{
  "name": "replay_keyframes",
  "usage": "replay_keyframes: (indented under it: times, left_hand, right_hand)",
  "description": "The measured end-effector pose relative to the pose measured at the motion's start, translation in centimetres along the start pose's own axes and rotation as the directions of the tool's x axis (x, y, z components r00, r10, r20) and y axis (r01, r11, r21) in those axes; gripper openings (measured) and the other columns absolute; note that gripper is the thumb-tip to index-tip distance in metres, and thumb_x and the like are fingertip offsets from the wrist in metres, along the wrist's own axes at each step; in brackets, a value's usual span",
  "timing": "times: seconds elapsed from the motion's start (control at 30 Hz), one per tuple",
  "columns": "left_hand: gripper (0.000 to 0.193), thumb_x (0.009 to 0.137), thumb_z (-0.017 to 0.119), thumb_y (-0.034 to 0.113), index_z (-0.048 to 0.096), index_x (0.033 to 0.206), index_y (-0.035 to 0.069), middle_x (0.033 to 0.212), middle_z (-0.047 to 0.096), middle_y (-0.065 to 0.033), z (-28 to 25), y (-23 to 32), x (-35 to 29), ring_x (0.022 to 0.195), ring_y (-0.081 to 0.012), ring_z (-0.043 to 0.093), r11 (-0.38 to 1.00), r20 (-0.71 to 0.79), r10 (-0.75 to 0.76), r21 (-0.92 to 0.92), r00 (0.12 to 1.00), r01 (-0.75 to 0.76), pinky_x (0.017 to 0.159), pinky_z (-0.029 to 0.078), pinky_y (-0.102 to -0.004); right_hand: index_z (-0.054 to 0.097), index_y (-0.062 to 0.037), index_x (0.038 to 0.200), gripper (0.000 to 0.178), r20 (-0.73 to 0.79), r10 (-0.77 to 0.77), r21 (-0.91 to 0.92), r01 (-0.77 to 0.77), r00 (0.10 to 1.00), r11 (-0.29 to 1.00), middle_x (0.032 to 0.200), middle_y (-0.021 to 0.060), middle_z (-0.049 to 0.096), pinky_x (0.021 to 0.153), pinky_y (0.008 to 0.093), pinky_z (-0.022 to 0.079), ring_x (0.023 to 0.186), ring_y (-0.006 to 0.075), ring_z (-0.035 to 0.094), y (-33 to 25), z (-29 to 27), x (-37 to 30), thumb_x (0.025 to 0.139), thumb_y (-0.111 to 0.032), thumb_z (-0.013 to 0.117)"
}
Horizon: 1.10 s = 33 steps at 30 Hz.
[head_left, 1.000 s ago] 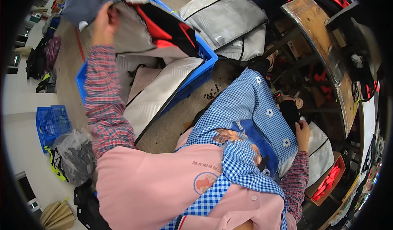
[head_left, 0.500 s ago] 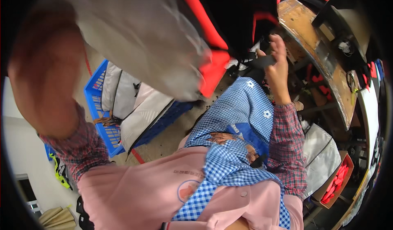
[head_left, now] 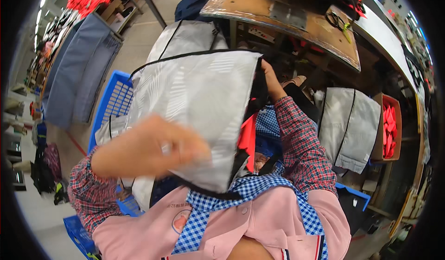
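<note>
A large silver-grey fabric piece (head_left: pixel 199 95) with black edging lies spread over my lap, its patterned face upward. Red fabric (head_left: pixel 248 139) and black material show along its right side. My right hand (head_left: pixel 272 81) grips the piece near its upper right corner, with the fingertips partly hidden behind the edge. Over the lower left part of the fabric is my left hand (head_left: pixel 153 146), smeared by motion, so its fingers cannot be made out. Whether it touches the cloth cannot be told.
A blue plastic basket (head_left: pixel 112 100) with more silver pieces stands at the left. Beyond is a wooden worktable (head_left: pixel 241 3). At the right, another silver piece (head_left: pixel 350 125) hangs beside a cardboard box (head_left: pixel 394 153) of red pieces. A grey-blue covered bin (head_left: pixel 76 70) is far left.
The fabric piece has come down from in front of me onto my lap, silver face up. My left hand has moved down and right; my right hand is now at the fabric's edge. The view has shifted.
</note>
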<state>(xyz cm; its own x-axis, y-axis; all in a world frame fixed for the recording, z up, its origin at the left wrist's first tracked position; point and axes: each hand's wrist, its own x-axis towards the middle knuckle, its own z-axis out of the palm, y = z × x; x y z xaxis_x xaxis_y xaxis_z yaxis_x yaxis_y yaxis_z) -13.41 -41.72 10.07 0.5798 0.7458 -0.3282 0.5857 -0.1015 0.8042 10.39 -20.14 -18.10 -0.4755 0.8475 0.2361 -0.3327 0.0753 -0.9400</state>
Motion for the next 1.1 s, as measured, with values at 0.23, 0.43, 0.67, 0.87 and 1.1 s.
replay_keyframes:
  times: [0.23, 0.43, 0.67, 0.87, 1.1]
  left_hand:
    - [0.029, 0.099, 0.058, 0.023, 0.065, 0.113, -0.002, 0.111, 0.068, -0.0161, -6.2, -9.8, 15.9, 0.109, -0.0273, 0.063, 0.852, -0.465, 0.345, 0.519, 0.815, -0.065, 0.096, 0.046, -0.0354]
    - [0.030, 0.098, 0.060, 0.025, 0.065, 0.103, -0.004, 0.090, 0.067, -0.0095, -6.8, -11.8, 24.2, 0.085, -0.0150, 0.059, 0.955, -0.180, 0.194, 0.260, 0.964, -0.144, 0.079, 0.048, -0.0295]
    - [0.024, 0.096, 0.063, 0.021, 0.065, 0.095, -0.004, 0.078, 0.063, -0.0058, -7.0, -13.2, 28.4, 0.073, -0.0101, 0.053, 0.914, -0.448, 0.400, 0.257, 0.800, -0.313, 0.069, 0.046, -0.0273]
    - [0.030, 0.096, 0.063, 0.025, 0.066, 0.097, -0.004, 0.074, 0.063, -0.0082, -10.7, -10.7, 30.4, 0.069, -0.0116, 0.053, 0.906, -0.540, 0.417, 0.312, 0.731, -0.286, 0.067, 0.046, -0.0282]
    - [0.031, 0.096, 0.062, 0.026, 0.067, 0.096, -0.004, 0.074, 0.063, -0.0133, -11.8, -9.0, 33.7, 0.066, -0.0176, 0.055, 0.877, -0.531, 0.467, 0.380, 0.707, -0.294, 0.065, 0.045, -0.0305]
  right_hand:
    - [0.063, -0.0032, 0.117, 0.033, -0.003, 0.014, -0.038, -0.014, 1.000, 0.999, 0.105, -0.0003, 0.068, 0.086, 0.0283, 0.050, 0.095, 0.0097, 0.061, -4.6, 0.8, -2.3, 0.085, -0.004, 0.074]
    - [0.062, -0.0001, 0.118, 0.038, -0.047, -0.046, -0.326, 0.029, 0.998, 0.945, 0.104, 0.0039, 0.070, 0.087, 0.0276, 0.050, 0.095, 0.0097, 0.062, -7.2, -1.5, -1.9, 0.083, -0.008, 0.076]
    - [0.041, -0.0006, 0.142, 0.074, 0.106, 0.222, -0.854, -0.026, 0.969, 0.520, 0.142, 0.0216, 0.048, 0.108, 0.0387, 0.041, 0.129, 0.0356, 0.048, -13.1, -7.7, -2.4, 0.072, -0.002, 0.067]
    - [0.056, -0.0028, 0.128, 0.039, -0.145, 0.078, -0.615, -0.152, 0.986, 0.774, 0.117, 0.0040, 0.063, 0.088, 0.0267, 0.051, 0.104, 0.0116, 0.062, -17.4, -10.9, 3.0, 0.101, -0.031, 0.054]
    - [0.064, -0.0050, 0.106, 0.032, -0.294, 0.049, -0.395, -0.168, 0.955, 0.903, 0.097, 0.0019, 0.068, 0.080, 0.0255, 0.053, 0.089, 0.0096, 0.065, -17.8, -10.7, 8.6, 0.099, -0.036, 0.058]
